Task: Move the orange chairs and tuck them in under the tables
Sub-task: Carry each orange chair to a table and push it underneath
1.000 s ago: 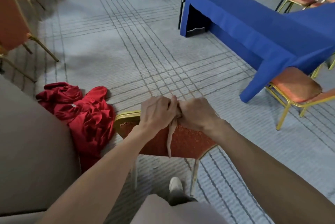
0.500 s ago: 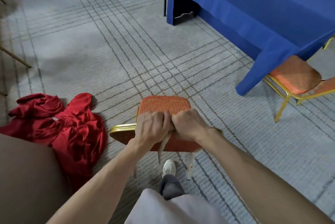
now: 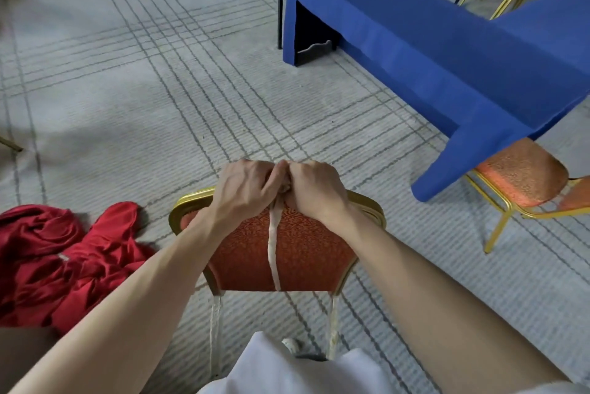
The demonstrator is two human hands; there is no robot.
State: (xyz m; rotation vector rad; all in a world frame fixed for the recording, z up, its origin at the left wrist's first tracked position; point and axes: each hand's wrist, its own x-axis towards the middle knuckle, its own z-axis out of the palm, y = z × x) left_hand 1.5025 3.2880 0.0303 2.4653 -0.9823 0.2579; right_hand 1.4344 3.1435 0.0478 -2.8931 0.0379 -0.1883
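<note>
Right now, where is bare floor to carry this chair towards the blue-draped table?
Open grey lined carpet lies ahead of the held orange gold-framed chair, between the crumpled red cloth, left, and the blue-draped table, right. Crowded at the table's near corner: a second orange chair.

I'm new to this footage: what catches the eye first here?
The left hand and right hand hold the backrest of an orange chair at centre. A blue-draped table fills the upper right, a second chair partly under its corner. A red cloth lies crumpled at left.
</note>
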